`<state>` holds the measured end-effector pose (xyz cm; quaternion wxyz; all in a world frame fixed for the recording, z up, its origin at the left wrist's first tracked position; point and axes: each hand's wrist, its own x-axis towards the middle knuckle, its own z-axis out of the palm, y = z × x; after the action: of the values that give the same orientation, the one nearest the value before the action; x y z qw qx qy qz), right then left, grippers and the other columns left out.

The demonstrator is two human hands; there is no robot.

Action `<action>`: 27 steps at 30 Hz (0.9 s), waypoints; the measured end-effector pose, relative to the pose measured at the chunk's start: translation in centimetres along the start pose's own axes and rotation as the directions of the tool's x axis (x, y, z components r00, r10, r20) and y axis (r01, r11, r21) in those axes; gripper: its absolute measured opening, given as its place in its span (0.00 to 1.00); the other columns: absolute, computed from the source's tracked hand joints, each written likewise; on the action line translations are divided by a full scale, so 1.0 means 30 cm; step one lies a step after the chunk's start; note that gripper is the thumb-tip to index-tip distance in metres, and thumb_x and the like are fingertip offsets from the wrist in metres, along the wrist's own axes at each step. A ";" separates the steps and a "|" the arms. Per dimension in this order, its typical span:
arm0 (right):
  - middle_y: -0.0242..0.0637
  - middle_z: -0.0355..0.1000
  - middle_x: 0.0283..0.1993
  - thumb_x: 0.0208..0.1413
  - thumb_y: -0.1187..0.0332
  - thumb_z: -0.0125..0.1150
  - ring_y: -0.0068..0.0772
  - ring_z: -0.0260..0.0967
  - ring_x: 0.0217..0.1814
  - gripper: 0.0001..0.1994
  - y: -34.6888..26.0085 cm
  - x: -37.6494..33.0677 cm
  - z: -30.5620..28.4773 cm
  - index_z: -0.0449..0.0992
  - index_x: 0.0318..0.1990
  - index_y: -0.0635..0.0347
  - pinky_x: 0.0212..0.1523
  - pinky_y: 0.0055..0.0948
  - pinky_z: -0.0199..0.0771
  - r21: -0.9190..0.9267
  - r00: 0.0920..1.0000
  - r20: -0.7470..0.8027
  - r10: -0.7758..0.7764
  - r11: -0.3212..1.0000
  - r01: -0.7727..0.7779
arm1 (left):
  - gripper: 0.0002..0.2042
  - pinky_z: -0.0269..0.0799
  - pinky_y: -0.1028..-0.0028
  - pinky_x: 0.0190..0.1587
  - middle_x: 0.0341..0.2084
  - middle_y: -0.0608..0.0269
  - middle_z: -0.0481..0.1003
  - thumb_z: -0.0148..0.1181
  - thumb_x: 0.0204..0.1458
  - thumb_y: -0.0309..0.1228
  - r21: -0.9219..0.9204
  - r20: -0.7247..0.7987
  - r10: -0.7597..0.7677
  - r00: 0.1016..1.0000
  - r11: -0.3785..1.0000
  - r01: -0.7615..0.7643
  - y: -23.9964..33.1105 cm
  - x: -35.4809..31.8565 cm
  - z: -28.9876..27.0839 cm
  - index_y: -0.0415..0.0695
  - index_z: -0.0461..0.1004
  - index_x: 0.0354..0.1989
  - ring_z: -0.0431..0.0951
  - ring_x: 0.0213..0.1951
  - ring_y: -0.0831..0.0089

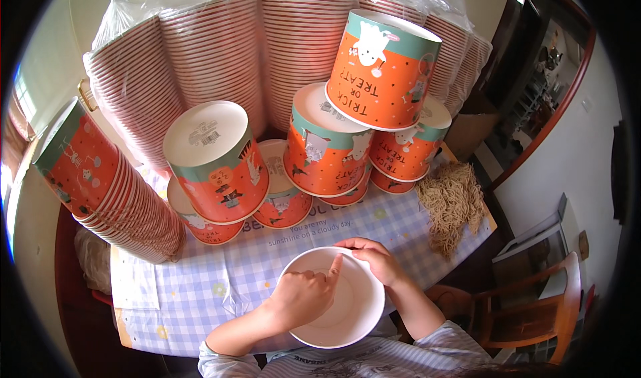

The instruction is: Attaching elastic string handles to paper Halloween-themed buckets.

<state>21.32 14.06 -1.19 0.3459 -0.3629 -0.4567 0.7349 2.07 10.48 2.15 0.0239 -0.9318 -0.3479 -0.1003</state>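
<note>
White bowl (350,310); orange tubs (329,144) beyond

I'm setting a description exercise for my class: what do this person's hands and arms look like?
The left hand and right hand are ungloved and bare at the wrist. Pale, striped sleeves leave much of the forearms uncovered.

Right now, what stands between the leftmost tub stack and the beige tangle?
The head view shows overturned orange tubs, some stacked, between the tub stack and beige tangle.
</note>
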 end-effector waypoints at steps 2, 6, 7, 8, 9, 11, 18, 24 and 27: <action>0.39 0.67 0.45 0.53 0.71 0.39 0.25 0.64 0.46 0.17 0.001 0.000 -0.002 0.65 0.48 0.69 0.48 0.25 0.63 -0.011 1.000 -0.009 0.009 1.000 -0.009 | 0.26 0.63 0.77 0.12 0.08 0.70 0.67 0.50 0.40 0.31 -0.003 -0.009 0.008 1.000 1.000 -0.008 -0.001 0.000 0.002 0.32 0.63 0.51 0.69 0.11 0.79; 0.39 0.68 0.44 0.53 0.70 0.39 0.25 0.64 0.45 0.17 -0.001 0.000 -0.005 0.65 0.48 0.69 0.48 0.25 0.64 -0.031 1.000 0.002 -0.002 1.000 0.002 | 0.26 0.63 0.77 0.12 0.08 0.70 0.67 0.50 0.40 0.31 -0.022 -0.019 0.012 1.000 1.000 -0.013 -0.003 0.002 0.001 0.31 0.63 0.51 0.68 0.10 0.79; 0.41 0.68 0.45 0.52 0.70 0.39 0.27 0.65 0.46 0.18 -0.007 -0.002 0.000 0.65 0.48 0.70 0.48 0.25 0.64 -0.060 1.000 -0.018 0.008 0.998 -0.009 | 0.26 0.63 0.77 0.12 0.08 0.70 0.67 0.50 0.40 0.31 -0.022 -0.019 0.012 1.000 1.000 -0.012 -0.003 0.003 0.003 0.31 0.63 0.51 0.68 0.10 0.79; 0.43 0.68 0.45 0.51 0.69 0.40 0.28 0.66 0.46 0.19 -0.011 -0.002 0.003 0.64 0.48 0.71 0.48 0.26 0.64 -0.089 0.999 -0.039 0.017 0.996 -0.020 | 0.26 0.63 0.77 0.12 0.08 0.70 0.67 0.50 0.41 0.32 -0.030 -0.016 0.009 1.000 1.000 -0.009 -0.004 0.003 0.007 0.31 0.63 0.51 0.68 0.10 0.79; 0.43 0.68 0.45 0.51 0.69 0.40 0.28 0.66 0.46 0.19 -0.008 0.000 -0.001 0.64 0.48 0.71 0.48 0.26 0.64 -0.089 0.999 -0.038 0.017 0.996 -0.020 | 0.26 0.63 0.77 0.12 0.08 0.70 0.66 0.50 0.41 0.33 -0.038 -0.012 0.006 1.000 0.999 -0.006 -0.005 0.003 0.009 0.32 0.63 0.51 0.68 0.10 0.79; 0.41 0.69 0.42 0.52 0.69 0.39 0.26 0.66 0.44 0.17 -0.002 0.004 -0.013 0.67 0.45 0.70 0.45 0.25 0.65 -0.159 0.998 -0.048 -0.033 0.987 0.025 | 0.27 0.63 0.77 0.12 0.08 0.70 0.67 0.51 0.42 0.35 -0.042 -0.008 0.003 1.000 0.999 -0.003 -0.004 0.003 0.005 0.32 0.63 0.51 0.68 0.10 0.78; 0.39 0.71 0.38 0.57 0.66 0.38 0.24 0.67 0.39 0.16 0.011 -0.007 -0.033 0.70 0.42 0.68 0.43 0.24 0.66 -0.421 0.985 -0.078 -0.154 0.900 0.107 | 0.29 0.63 0.78 0.12 0.09 0.70 0.67 0.55 0.43 0.41 -0.051 0.005 -0.011 1.000 0.999 0.011 -0.005 -0.002 0.010 0.33 0.63 0.52 0.68 0.10 0.78; 0.36 0.71 0.40 0.59 0.67 0.40 0.22 0.67 0.41 0.15 0.036 -0.011 -0.043 0.70 0.44 0.68 0.44 0.23 0.66 -0.323 0.982 -0.057 -0.182 0.934 0.154 | 0.28 0.68 0.73 0.19 0.12 0.64 0.69 0.54 0.45 0.40 -0.124 0.108 -0.051 0.993 0.990 0.064 0.007 0.012 -0.024 0.32 0.62 0.50 0.72 0.16 0.71; 0.37 0.70 0.43 0.60 0.66 0.40 0.23 0.66 0.44 0.15 0.037 -0.018 -0.045 0.69 0.46 0.67 0.47 0.23 0.65 -0.265 0.957 -0.083 -0.278 0.932 0.248 | 0.24 0.69 0.72 0.22 0.15 0.64 0.70 0.56 0.43 0.38 -0.164 -0.040 -0.045 0.998 0.986 0.038 0.005 0.010 -0.029 0.37 0.66 0.48 0.74 0.21 0.69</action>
<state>22.54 13.78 -2.51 0.4190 -0.3824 -0.5694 0.5949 2.24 10.46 3.06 -0.0469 -0.9209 -0.3573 -0.1489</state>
